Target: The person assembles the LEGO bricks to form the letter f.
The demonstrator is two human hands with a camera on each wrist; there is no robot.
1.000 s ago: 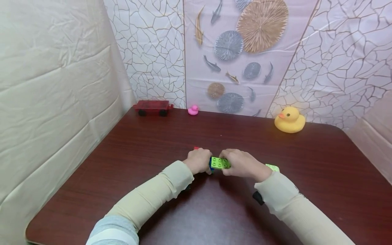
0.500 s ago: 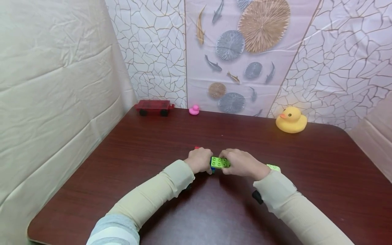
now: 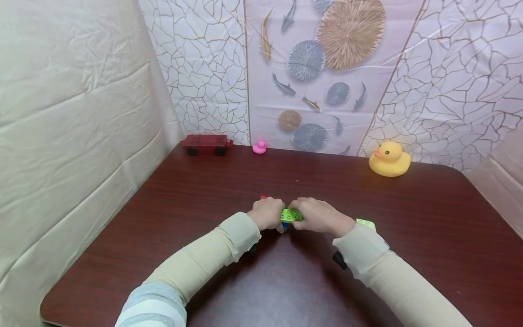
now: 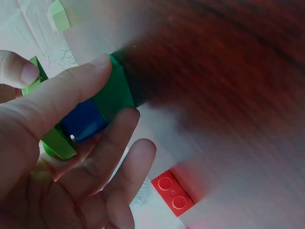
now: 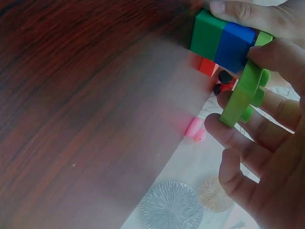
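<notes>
My left hand point(image 3: 267, 214) pinches a small stack of toy bricks near the middle of the table. At its bottom is a dark green brick point(image 4: 114, 90), with a blue brick point(image 5: 236, 45) joined above it. A flat lime green brick point(image 5: 243, 90) lies across the top of the blue one, studs facing up in the head view. With thumb and fingers my right hand point(image 3: 316, 215) grips this lime brick from the right. Whether it is fully pressed onto the blue brick I cannot tell. In the head view the fingers hide most of the stack.
A red brick point(image 4: 172, 193) stands just beyond my left hand. Beside the right sleeve is a pale green brick point(image 3: 365, 224). Along the back edge stand a red wheeled wagon point(image 3: 206, 143), a pink duck point(image 3: 259, 147) and a bigger yellow duck point(image 3: 390, 159).
The right hand has shifted slightly left with the lime brick, which now sits closer to the left hand. The left hand keeps its hold on the stack with little movement.
</notes>
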